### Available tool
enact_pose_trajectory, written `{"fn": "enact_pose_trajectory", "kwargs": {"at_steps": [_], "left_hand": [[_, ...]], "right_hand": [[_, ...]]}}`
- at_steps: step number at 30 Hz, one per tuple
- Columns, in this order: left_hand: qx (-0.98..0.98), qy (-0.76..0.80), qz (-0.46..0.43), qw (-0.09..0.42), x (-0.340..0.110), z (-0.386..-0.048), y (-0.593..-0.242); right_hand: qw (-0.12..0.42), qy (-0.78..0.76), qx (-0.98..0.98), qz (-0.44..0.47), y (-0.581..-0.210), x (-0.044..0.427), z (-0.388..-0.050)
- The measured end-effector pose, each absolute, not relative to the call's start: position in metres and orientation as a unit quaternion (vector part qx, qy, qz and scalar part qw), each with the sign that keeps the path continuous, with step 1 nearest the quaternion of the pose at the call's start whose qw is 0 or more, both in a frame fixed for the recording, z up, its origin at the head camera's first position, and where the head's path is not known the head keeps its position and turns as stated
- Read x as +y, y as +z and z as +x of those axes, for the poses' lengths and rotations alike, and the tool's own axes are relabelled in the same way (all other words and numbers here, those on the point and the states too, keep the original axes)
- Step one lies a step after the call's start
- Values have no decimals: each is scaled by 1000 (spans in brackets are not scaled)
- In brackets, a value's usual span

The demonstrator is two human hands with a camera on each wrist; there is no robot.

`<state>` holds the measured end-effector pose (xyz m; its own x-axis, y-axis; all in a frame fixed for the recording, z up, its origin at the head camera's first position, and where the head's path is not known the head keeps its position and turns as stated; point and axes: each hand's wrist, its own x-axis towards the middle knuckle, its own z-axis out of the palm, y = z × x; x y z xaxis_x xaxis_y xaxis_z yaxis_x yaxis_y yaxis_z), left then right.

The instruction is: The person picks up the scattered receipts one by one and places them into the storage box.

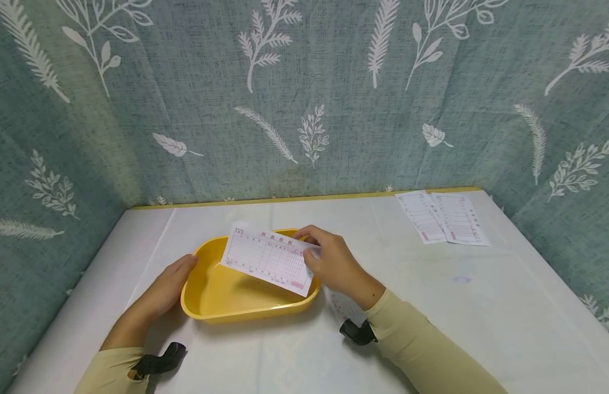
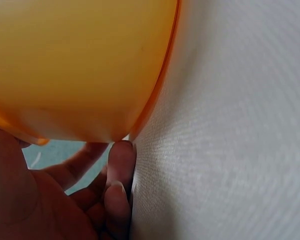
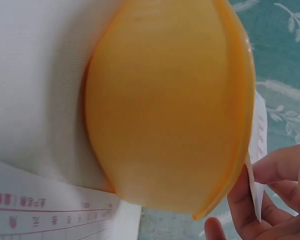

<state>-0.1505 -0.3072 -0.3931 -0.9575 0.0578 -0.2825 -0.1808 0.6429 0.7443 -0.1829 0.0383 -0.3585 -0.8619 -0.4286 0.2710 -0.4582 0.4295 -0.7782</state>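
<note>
A yellow plastic basin [image 1: 250, 314] sits on the white-covered table. My left hand [image 1: 168, 284] holds its left end; in the left wrist view, the fingers [image 2: 122, 162] lie low against the outer wall, close to the table. Above the basin's opening, my right hand [image 1: 334, 260] pinches a printed paper receipt slip [image 1: 265, 257] by its right end, between thumb and fingers. The slip tilts down to the right and covers part of the basin's inside. In the right wrist view, the pinched slip [image 3: 257, 192] appears edge-on beside the basin's rim [image 3: 247, 100].
Another printed slip [image 1: 341, 306] lies on the table, partly under my right wrist. Two more slips [image 1: 464, 219] overlap slightly at the table's back right. A green leaf-patterned curtain [image 1: 210, 120] rises behind the table and along its sides.
</note>
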Motion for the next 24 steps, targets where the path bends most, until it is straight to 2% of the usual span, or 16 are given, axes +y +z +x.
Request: {"fn": "enact_pose_trajectory", "kwargs": {"at_steps": [9, 18, 24], "left_hand": [[894, 423, -27, 143, -307, -152, -396], [899, 421, -14, 121, -304, -152, -398], [896, 426, -24, 127, -306, -148, -396]], "right_hand": [[-10, 446, -860, 247, -367, 39, -186], [-31, 433, -860, 267, -372, 37, -183], [-23, 422, -864, 272, -374, 33, -180]]}}
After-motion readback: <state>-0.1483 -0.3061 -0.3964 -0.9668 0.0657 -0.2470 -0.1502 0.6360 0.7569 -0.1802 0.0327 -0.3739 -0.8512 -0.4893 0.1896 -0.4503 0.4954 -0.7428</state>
